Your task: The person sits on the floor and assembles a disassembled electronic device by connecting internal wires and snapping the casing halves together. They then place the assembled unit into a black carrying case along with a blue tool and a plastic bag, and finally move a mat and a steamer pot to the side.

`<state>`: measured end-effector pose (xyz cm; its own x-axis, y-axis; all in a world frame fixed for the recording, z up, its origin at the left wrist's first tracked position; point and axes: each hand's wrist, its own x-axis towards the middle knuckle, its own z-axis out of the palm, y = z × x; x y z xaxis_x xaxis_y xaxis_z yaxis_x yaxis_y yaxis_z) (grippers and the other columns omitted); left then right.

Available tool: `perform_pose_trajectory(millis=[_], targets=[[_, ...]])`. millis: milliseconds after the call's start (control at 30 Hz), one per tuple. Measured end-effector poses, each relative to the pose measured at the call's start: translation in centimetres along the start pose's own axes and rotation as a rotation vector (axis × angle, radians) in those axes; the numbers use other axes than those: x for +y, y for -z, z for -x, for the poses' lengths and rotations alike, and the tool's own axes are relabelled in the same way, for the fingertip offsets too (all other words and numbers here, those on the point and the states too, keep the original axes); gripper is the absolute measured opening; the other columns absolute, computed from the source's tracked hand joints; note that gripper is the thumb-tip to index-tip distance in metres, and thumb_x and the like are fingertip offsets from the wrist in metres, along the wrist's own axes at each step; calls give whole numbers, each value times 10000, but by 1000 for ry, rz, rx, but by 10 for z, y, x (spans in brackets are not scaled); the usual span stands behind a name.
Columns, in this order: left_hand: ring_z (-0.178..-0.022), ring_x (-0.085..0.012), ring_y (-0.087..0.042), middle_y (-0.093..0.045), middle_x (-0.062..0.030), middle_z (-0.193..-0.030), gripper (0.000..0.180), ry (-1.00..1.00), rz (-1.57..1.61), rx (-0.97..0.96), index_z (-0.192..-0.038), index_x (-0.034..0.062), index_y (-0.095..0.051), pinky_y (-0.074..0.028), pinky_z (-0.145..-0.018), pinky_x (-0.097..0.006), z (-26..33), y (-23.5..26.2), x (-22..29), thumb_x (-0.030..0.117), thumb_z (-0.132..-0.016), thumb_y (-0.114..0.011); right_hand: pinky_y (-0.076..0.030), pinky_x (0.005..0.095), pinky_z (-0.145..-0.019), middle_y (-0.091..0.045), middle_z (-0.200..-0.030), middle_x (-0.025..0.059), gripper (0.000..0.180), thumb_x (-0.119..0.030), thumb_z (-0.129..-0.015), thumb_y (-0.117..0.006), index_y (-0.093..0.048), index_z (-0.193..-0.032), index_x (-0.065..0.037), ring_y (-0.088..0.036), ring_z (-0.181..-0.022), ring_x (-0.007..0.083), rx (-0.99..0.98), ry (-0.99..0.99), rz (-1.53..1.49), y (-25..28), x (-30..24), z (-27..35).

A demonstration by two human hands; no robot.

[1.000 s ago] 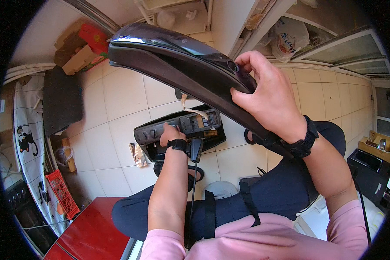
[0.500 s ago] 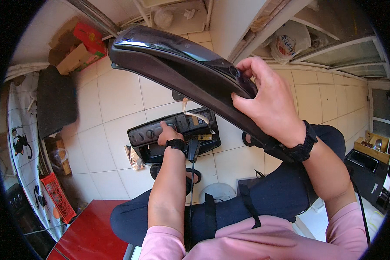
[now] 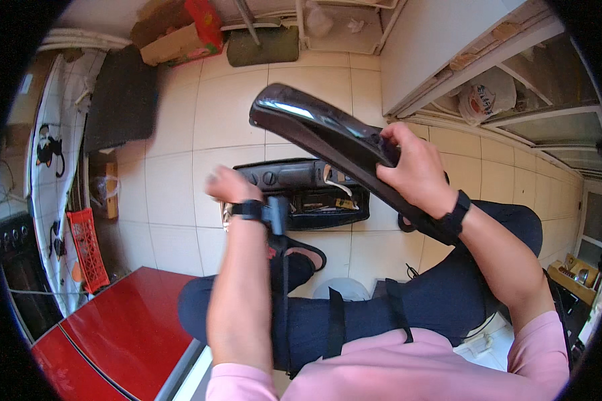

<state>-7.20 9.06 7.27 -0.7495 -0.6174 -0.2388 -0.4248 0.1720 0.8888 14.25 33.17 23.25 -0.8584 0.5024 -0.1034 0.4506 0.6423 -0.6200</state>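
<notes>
Lifted off the open black case (image 3: 301, 194) on the floor, the left hand (image 3: 227, 186) hangs empty, blurred; the right hand's (image 3: 415, 170) grip clasps the long dark panel (image 3: 328, 137).

A red-and-brown cardboard box (image 3: 180, 33) lies at eleven o'clock by the wall. A round white sack with a coloured print (image 3: 485, 99) sits at two o'clock, under the shelf.

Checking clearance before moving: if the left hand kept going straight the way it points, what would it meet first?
Probably the open black device housing on the tiled floor. The left hand is blurred and hangs above its left end; depth is unclear.
</notes>
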Motion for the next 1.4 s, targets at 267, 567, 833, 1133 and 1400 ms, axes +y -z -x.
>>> perform_pose_trajectory(millis=[267, 567, 833, 1133, 1400], targets=[[-908, -182, -603, -588, -89, -960, 146, -505, 753, -356, -1081, 22, -563, -537, -805, -334, -44, 105, 235, 126, -978, -567, -543, 493, -758, -671, -960, 207, 395, -111, -739, -744, -555, -1078, -37, -670, -870, 416, -287, 230, 172, -104, -8, 23], [-875, -186, -588, -577, -87, -934, 123, -367, 826, -261, -1010, -3, -574, -530, -779, -316, -51, 126, 232, 107, -960, -594, -557, 449, -659, -622, -950, 161, 453, -114, -724, -783, -503, -1070, -28, -687, -790, 357, -384, 363, 331, -200, 8, 35], [-861, -190, -588, -569, -98, -925, 148, -283, 868, -241, -1030, -23, -575, -536, -793, -302, -61, 125, 238, 101, -954, -604, -551, 427, -616, -599, -889, 137, 271, -78, -806, -674, -518, -1025, -42, -685, -740, 329, -347, 413, 353, -234, 11, 32], [-808, -204, -593, -622, -94, -883, 100, -238, 830, -520, -942, 31, -573, -513, -805, -330, -134, 125, 225, 124, -977, -587, -542, 476, -628, -597, -931, 166, 217, -75, -838, -611, -534, -1041, -59, -674, -779, 373, -280, 353, 219, -260, 36, 31], [-829, -193, -606, -635, -91, -910, 152, -196, 775, -589, -988, -5, -600, -532, -797, -287, -155, 120, 214, 147, -999, -587, -560, 416, -570, -601, -877, 137, 200, -76, -831, -630, -543, -1010, -60, -687, -680, 314, -195, 327, 316, -267, 36, 29]])
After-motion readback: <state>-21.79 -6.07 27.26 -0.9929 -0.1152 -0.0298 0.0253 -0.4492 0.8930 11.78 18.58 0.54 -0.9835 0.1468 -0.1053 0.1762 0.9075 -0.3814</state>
